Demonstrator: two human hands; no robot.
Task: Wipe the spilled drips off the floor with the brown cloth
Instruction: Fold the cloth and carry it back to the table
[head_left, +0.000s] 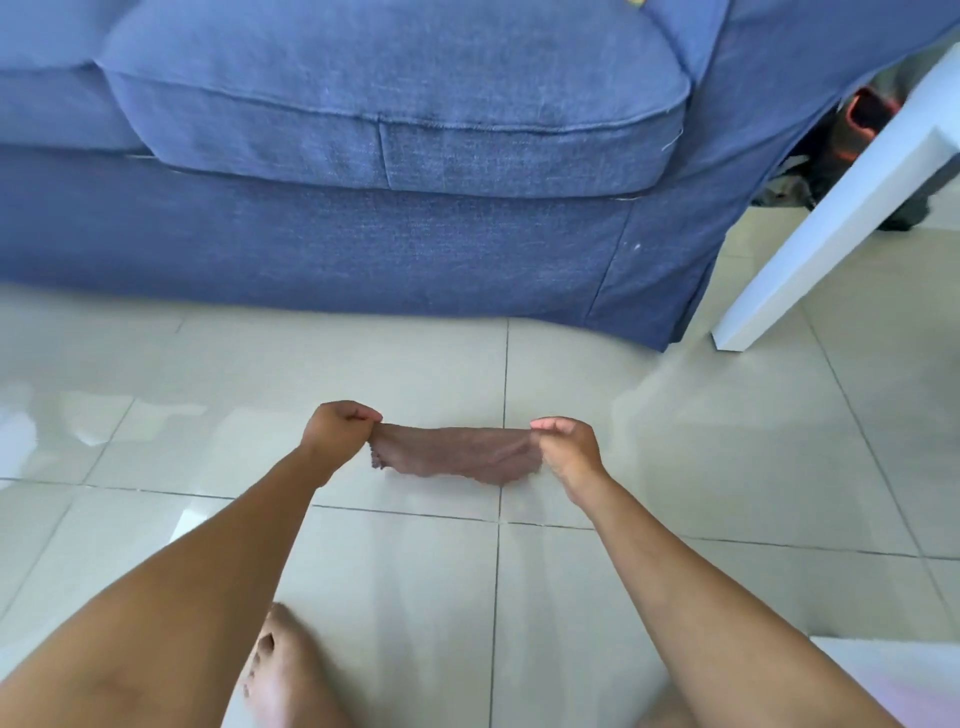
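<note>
A thin brown cloth (454, 455) is stretched between my two hands, low over the pale tiled floor (701, 467). My left hand (337, 423) pinches its left edge and my right hand (563, 444) pinches its right edge. The cloth hangs down in a shallow curve between them, and I cannot tell whether it touches the tiles. No drips stand out on the glossy floor; only reflections show on the tiles at the left.
A blue fabric sofa (363, 218) fills the space just beyond the cloth. A white table leg (810, 239) slants down at the right, with dark objects behind it. My bare foot (283, 670) rests on the tiles near the bottom edge.
</note>
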